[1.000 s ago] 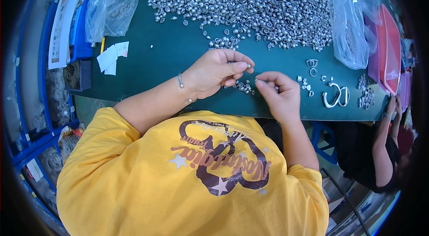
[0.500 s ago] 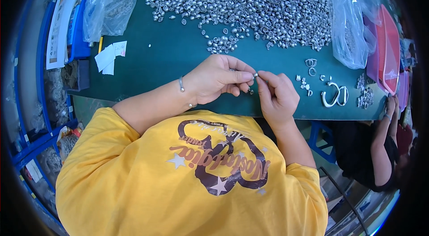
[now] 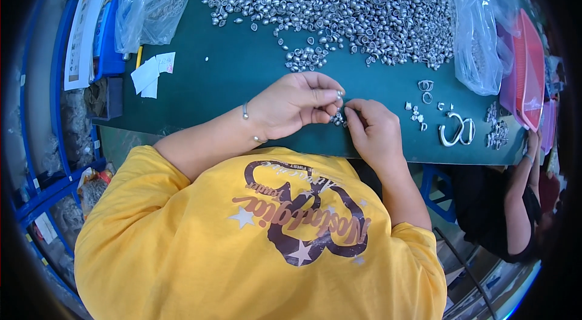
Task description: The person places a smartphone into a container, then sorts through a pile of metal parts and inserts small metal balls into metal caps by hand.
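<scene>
My left hand (image 3: 306,103) is closed, with a small silvery metal piece (image 3: 339,95) pinched at the tips of its thumb and forefinger. Just to the right, my right hand (image 3: 374,129) is curled, its thumb and forefinger drawn near each other a little apart from the left fingertips; anything between them is too small to make out. Several small silver pieces (image 3: 339,119) show below and between the two hands. Beyond the hands, a small cluster of drop-shaped metal shells (image 3: 306,58) lies on the green tabletop (image 3: 236,71), in front of a large heap of the same shells (image 3: 339,2).
To the right lie silver rings (image 3: 426,86), a curved cuff (image 3: 450,130) and small metal parts (image 3: 497,134). Clear plastic bags (image 3: 476,41) and a red basket (image 3: 529,71) stand beyond. Paper slips (image 3: 148,74) and a blue bin (image 3: 112,47) are left. A co-worker's arm (image 3: 520,205) shows at right.
My right hand has drawn slightly away from my left fingertips, where the two met on the small metal piece. The piece stays in my left hand, which has tilted a little.
</scene>
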A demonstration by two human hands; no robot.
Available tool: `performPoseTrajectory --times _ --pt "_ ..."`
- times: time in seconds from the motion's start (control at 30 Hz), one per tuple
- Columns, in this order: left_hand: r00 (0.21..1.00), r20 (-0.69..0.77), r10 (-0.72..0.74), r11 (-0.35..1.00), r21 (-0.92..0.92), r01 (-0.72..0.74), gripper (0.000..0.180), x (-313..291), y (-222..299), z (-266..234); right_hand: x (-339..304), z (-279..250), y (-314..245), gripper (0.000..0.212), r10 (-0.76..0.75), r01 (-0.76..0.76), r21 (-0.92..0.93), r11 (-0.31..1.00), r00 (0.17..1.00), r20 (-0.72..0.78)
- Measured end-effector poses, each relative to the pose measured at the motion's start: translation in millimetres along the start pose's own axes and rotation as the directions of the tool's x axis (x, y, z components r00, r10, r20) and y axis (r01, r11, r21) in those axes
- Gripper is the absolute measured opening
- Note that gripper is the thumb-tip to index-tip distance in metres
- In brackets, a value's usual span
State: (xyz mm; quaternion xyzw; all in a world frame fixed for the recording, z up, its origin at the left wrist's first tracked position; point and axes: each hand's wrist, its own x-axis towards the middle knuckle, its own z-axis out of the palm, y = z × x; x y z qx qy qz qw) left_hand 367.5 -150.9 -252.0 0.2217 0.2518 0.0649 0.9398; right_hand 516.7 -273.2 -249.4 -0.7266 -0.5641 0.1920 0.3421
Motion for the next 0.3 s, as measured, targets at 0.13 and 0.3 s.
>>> performPoseTrajectory --times 0.13,0.3 --pt "0.997 -0.045 0.063 0.997 -0.051 -0.065 0.012 -8 19 -7 2 1 -9 0.008 0.02 -0.017 -0.058 0.998 0.998 0.06" --pt "0.935 -0.095 0.341 0.362 0.932 -0.038 0.028 -9 29 -1 6 1 -11 0.013 -0.026 0.064 -0.25 0.966 0.988 0.153"
